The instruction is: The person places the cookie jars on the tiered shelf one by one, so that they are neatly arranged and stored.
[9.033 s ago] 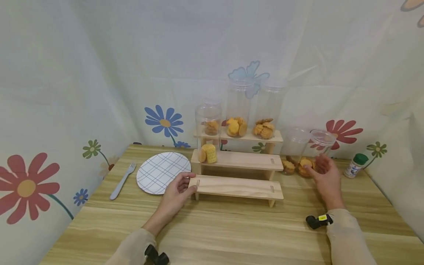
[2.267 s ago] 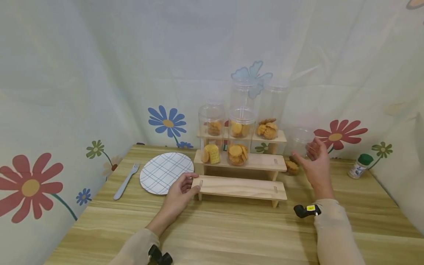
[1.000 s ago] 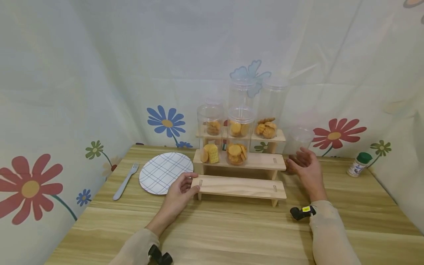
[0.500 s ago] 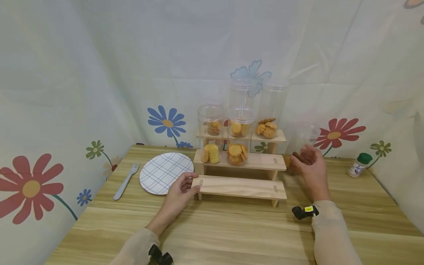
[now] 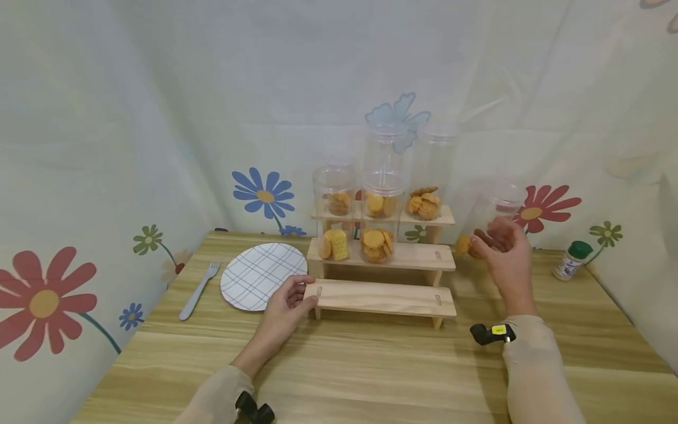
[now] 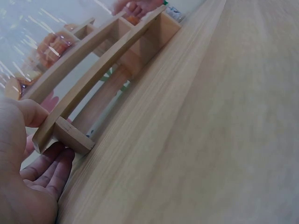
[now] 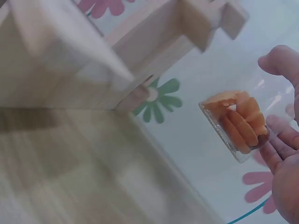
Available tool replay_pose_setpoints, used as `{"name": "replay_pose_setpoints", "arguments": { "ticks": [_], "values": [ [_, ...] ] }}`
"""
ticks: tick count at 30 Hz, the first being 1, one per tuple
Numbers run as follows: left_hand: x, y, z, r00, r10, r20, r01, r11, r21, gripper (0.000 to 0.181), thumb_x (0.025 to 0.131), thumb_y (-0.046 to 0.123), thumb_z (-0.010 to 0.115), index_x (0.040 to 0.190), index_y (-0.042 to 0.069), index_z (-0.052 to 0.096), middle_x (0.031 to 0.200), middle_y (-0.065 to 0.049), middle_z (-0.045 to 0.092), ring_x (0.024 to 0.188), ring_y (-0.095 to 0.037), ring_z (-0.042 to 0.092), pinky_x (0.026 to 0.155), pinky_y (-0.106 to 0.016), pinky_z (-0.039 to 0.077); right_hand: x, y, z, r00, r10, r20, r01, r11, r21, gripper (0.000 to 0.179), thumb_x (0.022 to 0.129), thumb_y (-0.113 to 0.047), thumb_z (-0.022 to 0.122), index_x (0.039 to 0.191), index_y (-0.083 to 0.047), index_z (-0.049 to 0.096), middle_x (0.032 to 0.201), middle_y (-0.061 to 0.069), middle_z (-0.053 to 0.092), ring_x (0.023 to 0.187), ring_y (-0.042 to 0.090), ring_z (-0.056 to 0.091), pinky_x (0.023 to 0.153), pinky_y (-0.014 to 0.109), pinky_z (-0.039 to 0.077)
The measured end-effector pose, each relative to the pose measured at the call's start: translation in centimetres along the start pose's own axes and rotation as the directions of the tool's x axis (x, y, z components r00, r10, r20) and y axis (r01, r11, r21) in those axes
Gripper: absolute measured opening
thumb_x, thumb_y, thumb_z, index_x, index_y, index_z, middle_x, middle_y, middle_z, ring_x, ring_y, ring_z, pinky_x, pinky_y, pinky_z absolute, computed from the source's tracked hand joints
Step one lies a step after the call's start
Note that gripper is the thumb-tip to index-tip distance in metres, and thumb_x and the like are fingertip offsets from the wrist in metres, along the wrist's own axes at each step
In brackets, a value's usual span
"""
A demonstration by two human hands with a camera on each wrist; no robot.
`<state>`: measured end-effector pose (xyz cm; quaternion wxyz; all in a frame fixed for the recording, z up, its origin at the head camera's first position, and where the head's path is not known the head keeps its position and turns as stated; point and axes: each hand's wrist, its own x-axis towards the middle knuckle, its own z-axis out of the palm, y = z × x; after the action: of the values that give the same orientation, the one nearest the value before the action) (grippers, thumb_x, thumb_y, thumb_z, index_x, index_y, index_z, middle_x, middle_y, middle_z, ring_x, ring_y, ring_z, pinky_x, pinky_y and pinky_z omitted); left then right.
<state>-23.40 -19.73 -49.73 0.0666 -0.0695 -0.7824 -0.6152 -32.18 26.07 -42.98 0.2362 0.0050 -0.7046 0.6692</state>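
Note:
My left hand [image 5: 286, 306] pinches the left end of the lowest board of a three-step wooden shelf [image 5: 381, 297], thumb on top and fingers below, as the left wrist view shows. To the right of the shelf, my right hand [image 5: 509, 259] grips a clear plastic jar [image 5: 489, 206], raised and tilted with its top to the right. Round biscuits [image 7: 240, 121] lie at the bottom of that jar. On the middle step stand a jar of yellow crackers [image 5: 335, 244] and a jar of round biscuits [image 5: 376, 244]. Three more jars of biscuits stand on the top step.
A white checked plate [image 5: 259, 277] lies left of the shelf, with a grey fork [image 5: 199, 291] beyond it. A green-capped shaker bottle [image 5: 573, 260] stands at the right rear of the wooden table [image 5: 392, 377]. A flowered curtain [image 5: 159, 147] hangs close behind.
One jar of round biscuits has gone from the table to the middle step. My right hand then closed round the last table jar and raised it. My left hand stays on the shelf.

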Motion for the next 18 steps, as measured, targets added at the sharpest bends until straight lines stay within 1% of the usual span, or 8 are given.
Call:
{"name": "replay_pose_setpoints", "arguments": {
  "ticks": [2,5,7,9,12,15,18],
  "values": [
    [0.0,0.0,0.0,1.000,0.000,0.002,0.000,1.000,-0.006,0.040,0.103,0.011,0.079,0.141,0.012,0.068,0.119,-0.016,0.072,0.112,-0.025,0.069,0.098,-0.025,0.056,0.1,-0.7,-0.1,1.000,-0.027,0.004,0.027,1.000,-0.005,0.064,0.095,-0.003,0.087,0.151,-0.009,0.058,0.128,0.005,0.064,0.113,0.008,0.075,0.089,0.012,0.058],
    [0.0,0.0,-0.1,1.000,0.000,0.004,0.000,1.000,-0.011,0.040,0.103,0.012,0.079,0.141,0.012,0.068,0.120,-0.016,0.072,0.113,-0.024,0.069,0.098,-0.025,0.056,0.0,-1.9,-0.2,0.998,-0.056,0.001,0.056,0.997,-0.061,0.063,0.096,-0.007,0.087,0.152,-0.015,0.060,0.129,0.001,0.065,0.113,0.004,0.074,0.088,0.011,0.057],
    [0.0,0.0,-0.1,1.000,0.000,0.005,0.000,1.000,-0.014,0.040,0.103,0.012,0.079,0.141,0.012,0.068,0.120,-0.016,0.073,0.113,-0.024,0.069,0.098,-0.025,0.056,-0.1,-2.9,-0.2,0.997,-0.073,-0.003,0.073,0.994,-0.080,0.061,0.097,-0.009,0.087,0.152,-0.016,0.061,0.129,-0.001,0.066,0.113,0.004,0.074,0.089,0.010,0.057],
    [0.0,0.0,-0.1,1.000,-0.001,0.005,0.001,1.000,-0.013,0.040,0.103,0.012,0.079,0.141,0.012,0.068,0.120,-0.016,0.073,0.113,-0.024,0.069,0.098,-0.025,0.056,-0.2,-3.8,-0.2,0.994,-0.105,-0.010,0.103,0.990,-0.095,0.057,0.098,-0.011,0.086,0.150,-0.015,0.062,0.128,-0.001,0.067,0.115,0.005,0.073,0.094,0.010,0.055],
    [0.0,-0.1,-0.1,1.000,-0.003,0.005,0.003,1.000,-0.012,0.040,0.103,0.013,0.079,0.141,0.012,0.068,0.120,-0.016,0.073,0.112,-0.024,0.069,0.098,-0.025,0.056,-0.5,-5.2,-0.1,0.989,-0.143,-0.024,0.140,0.986,-0.096,0.057,0.098,-0.009,0.086,0.150,-0.016,0.063,0.127,-0.001,0.068,0.118,0.009,0.071,0.097,0.013,0.053],
    [0.0,-0.1,0.0,1.000,-0.004,0.007,0.005,1.000,-0.013,0.040,0.103,0.014,0.079,0.142,0.013,0.068,0.120,-0.016,0.073,0.112,-0.024,0.069,0.098,-0.025,0.056,-0.9,-6.6,-0.1,0.984,-0.174,-0.031,0.170,0.980,-0.101,0.061,0.097,-0.008,0.086,0.152,-0.019,0.062,0.127,-0.003,0.069,0.119,0.011,0.071,0.096,0.015,0.053],
    [0.0,-0.1,0.0,1.000,-0.004,0.007,0.004,1.000,-0.012,0.040,0.103,0.015,0.079,0.142,0.013,0.068,0.121,-0.016,0.073,0.112,-0.024,0.069,0.098,-0.025,0.056,-1.2,-7.8,-0.1,0.978,-0.206,-0.020,0.204,0.975,-0.091,0.062,0.097,-0.007,0.087,0.152,-0.020,0.063,0.129,-0.003,0.071,0.119,0.011,0.071,0.095,0.015,0.053]
  ]
}}
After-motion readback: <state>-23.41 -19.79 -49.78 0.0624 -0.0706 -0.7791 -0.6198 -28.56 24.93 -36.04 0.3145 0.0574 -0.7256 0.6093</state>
